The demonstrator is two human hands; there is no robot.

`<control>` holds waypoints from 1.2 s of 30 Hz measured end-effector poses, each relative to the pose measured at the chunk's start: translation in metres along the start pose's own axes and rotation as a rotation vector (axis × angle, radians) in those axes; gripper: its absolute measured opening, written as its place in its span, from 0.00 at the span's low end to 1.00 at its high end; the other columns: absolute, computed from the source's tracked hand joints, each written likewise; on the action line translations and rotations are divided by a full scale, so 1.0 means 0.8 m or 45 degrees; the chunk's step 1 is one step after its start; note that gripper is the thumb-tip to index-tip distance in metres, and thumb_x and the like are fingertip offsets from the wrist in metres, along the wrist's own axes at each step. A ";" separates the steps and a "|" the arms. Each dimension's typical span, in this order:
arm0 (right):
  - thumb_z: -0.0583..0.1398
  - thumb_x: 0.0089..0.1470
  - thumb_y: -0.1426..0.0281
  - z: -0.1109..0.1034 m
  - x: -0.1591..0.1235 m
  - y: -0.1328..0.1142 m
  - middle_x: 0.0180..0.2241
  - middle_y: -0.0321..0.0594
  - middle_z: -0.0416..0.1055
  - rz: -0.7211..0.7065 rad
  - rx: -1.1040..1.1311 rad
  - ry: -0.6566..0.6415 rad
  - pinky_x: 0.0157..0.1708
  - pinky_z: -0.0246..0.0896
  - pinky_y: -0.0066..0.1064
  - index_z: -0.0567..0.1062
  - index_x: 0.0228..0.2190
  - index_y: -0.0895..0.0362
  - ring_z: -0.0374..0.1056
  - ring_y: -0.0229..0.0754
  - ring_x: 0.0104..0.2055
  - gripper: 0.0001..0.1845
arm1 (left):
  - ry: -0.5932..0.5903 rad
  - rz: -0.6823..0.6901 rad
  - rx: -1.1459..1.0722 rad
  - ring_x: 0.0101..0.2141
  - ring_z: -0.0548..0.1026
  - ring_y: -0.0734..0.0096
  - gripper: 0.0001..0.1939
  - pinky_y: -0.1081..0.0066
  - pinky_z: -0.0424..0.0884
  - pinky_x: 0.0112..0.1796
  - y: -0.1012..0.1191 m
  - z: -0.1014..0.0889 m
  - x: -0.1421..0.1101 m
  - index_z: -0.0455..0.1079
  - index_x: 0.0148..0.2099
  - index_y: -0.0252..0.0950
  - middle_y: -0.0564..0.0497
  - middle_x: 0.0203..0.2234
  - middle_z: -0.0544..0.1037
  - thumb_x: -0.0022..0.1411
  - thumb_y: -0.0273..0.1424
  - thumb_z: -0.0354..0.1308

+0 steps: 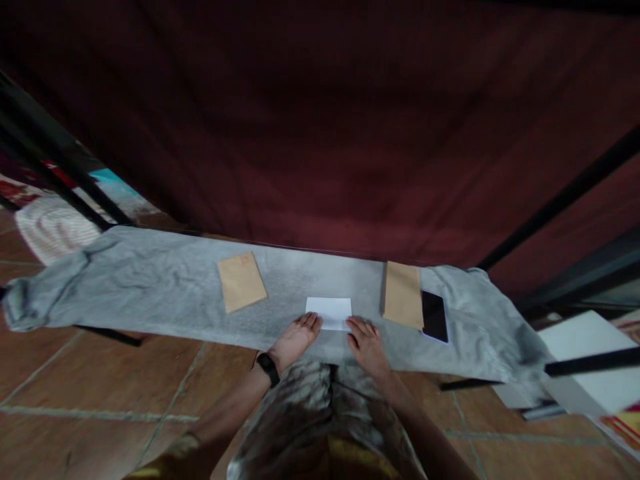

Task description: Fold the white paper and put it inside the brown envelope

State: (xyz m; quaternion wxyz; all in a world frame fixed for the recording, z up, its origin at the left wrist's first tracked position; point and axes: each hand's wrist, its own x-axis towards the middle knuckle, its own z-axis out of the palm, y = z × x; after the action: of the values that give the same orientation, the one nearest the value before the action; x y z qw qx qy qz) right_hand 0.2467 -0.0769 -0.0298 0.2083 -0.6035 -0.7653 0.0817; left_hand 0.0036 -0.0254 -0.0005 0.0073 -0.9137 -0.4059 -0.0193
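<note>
A white sheet of paper (330,311) lies on the grey cloth in front of me, wider than it is deep. My left hand (299,335) rests at its left lower edge, fingers stretched out flat. At the right edge of the paper lies my right hand (367,341), its fingers extended and the thumb a little apart. Both palms face down. A brown envelope (243,281) with a small reddish mark in its top corner lies to the left. Right of my hands is a stack of brown envelopes (403,295), with a dark-screened tablet (435,316) touching its right side.
The grey cloth (165,283) covers a long, narrow bench with dark metal legs. Behind it hangs a dark red cloth (340,167). White boxes (590,360) stand at the right, a striped cloth (57,227) lies at the left, and the floor (125,380) is tiled.
</note>
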 end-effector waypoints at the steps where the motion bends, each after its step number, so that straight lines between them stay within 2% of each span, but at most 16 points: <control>1: 0.53 0.63 0.71 -0.001 0.001 0.000 0.59 0.41 0.70 0.008 0.017 0.000 0.57 0.55 0.42 0.72 0.56 0.51 0.65 0.47 0.58 0.22 | 0.001 -0.008 -0.010 0.57 0.72 0.59 0.23 0.60 0.69 0.55 0.002 -0.003 0.000 0.68 0.59 0.34 0.38 0.57 0.73 0.64 0.17 0.48; 6: 0.54 0.60 0.71 -0.017 0.012 0.004 0.53 0.43 0.75 0.084 0.331 0.077 0.56 0.60 0.42 0.76 0.51 0.52 0.69 0.47 0.54 0.20 | 0.124 -0.085 -0.205 0.50 0.76 0.59 0.20 0.59 0.69 0.53 0.004 -0.038 -0.004 0.71 0.55 0.36 0.42 0.48 0.79 0.65 0.19 0.48; 9: 0.56 0.59 0.64 -0.037 0.024 0.008 0.44 0.42 0.79 0.223 0.728 0.129 0.51 0.65 0.40 0.80 0.41 0.53 0.73 0.47 0.47 0.14 | 0.251 -0.191 -0.551 0.43 0.78 0.62 0.16 0.64 0.70 0.48 0.001 -0.061 -0.005 0.75 0.49 0.38 0.46 0.41 0.82 0.69 0.27 0.47; 11: 0.58 0.56 0.57 -0.048 0.031 0.008 0.37 0.40 0.79 0.366 0.958 0.116 0.45 0.67 0.37 0.80 0.35 0.53 0.73 0.47 0.41 0.15 | 0.318 -0.323 -0.858 0.38 0.78 0.64 0.16 0.68 0.71 0.41 -0.003 -0.067 -0.003 0.76 0.45 0.38 0.48 0.36 0.82 0.69 0.33 0.47; 13: 0.59 0.54 0.51 -0.055 0.036 0.005 0.32 0.38 0.78 0.459 1.084 0.080 0.39 0.68 0.34 0.79 0.32 0.53 0.72 0.45 0.36 0.20 | 0.372 -0.459 -1.136 0.32 0.76 0.66 0.16 0.72 0.70 0.33 -0.006 -0.064 0.002 0.77 0.40 0.37 0.50 0.30 0.81 0.66 0.38 0.50; 16: 0.59 0.51 0.45 -0.052 0.041 -0.003 0.28 0.37 0.76 0.585 1.222 0.048 0.32 0.67 0.31 0.78 0.32 0.54 0.70 0.42 0.30 0.25 | 0.430 -0.635 -1.419 0.25 0.72 0.70 0.16 0.74 0.66 0.27 -0.008 -0.045 0.009 0.77 0.33 0.35 0.53 0.23 0.77 0.60 0.41 0.55; 20: 0.59 0.49 0.46 -0.039 0.049 -0.004 0.20 0.34 0.70 0.723 1.275 0.059 0.25 0.63 0.29 0.77 0.32 0.55 0.65 0.38 0.22 0.25 | 0.386 -0.779 -1.651 0.18 0.67 0.73 0.19 0.74 0.62 0.21 -0.002 -0.011 0.013 0.75 0.31 0.34 0.55 0.16 0.72 0.54 0.46 0.58; 24: 0.61 0.49 0.51 -0.029 0.058 0.004 0.14 0.28 0.63 0.787 1.244 0.021 0.19 0.56 0.26 0.76 0.27 0.56 0.59 0.35 0.17 0.20 | 0.385 -0.831 -1.663 0.16 0.65 0.74 0.21 0.74 0.62 0.18 -0.002 0.007 0.014 0.74 0.30 0.34 0.54 0.15 0.71 0.53 0.49 0.58; 27: 0.62 0.50 0.55 -0.025 0.059 0.006 0.14 0.29 0.65 0.830 1.238 -0.063 0.17 0.54 0.24 0.75 0.25 0.56 0.58 0.33 0.15 0.16 | 0.449 -0.872 -1.588 0.18 0.68 0.73 0.20 0.74 0.64 0.20 -0.016 0.007 0.023 0.74 0.31 0.34 0.53 0.18 0.74 0.54 0.48 0.59; 32: 0.61 0.53 0.56 -0.018 0.056 -0.004 0.18 0.36 0.73 0.924 1.258 -0.222 0.15 0.58 0.23 0.73 0.22 0.56 0.61 0.33 0.14 0.17 | 0.529 -0.892 -1.341 0.27 0.75 0.67 0.12 0.70 0.70 0.30 -0.050 -0.005 0.050 0.75 0.31 0.36 0.50 0.24 0.78 0.56 0.40 0.60; 34: 0.61 0.54 0.57 -0.014 0.058 -0.007 0.18 0.37 0.73 0.959 1.260 -0.256 0.15 0.60 0.23 0.73 0.23 0.56 0.62 0.33 0.14 0.17 | 0.529 -0.895 -1.242 0.30 0.76 0.64 0.09 0.66 0.72 0.36 -0.055 -0.011 0.062 0.77 0.33 0.36 0.49 0.27 0.80 0.58 0.35 0.60; 36: 0.60 0.55 0.57 -0.010 0.061 -0.008 0.18 0.37 0.74 0.989 1.249 -0.273 0.15 0.61 0.23 0.73 0.24 0.56 0.63 0.33 0.14 0.17 | 0.540 -0.859 -1.100 0.37 0.78 0.61 0.08 0.61 0.72 0.45 -0.049 -0.016 0.071 0.78 0.38 0.37 0.46 0.34 0.81 0.60 0.32 0.58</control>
State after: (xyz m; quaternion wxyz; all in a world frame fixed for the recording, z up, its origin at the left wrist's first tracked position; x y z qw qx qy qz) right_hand 0.2353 -0.0325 -0.0091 0.3380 -0.6600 -0.3808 0.5524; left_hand 0.0122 0.0427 0.0144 -0.2913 -0.6303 -0.6193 -0.3665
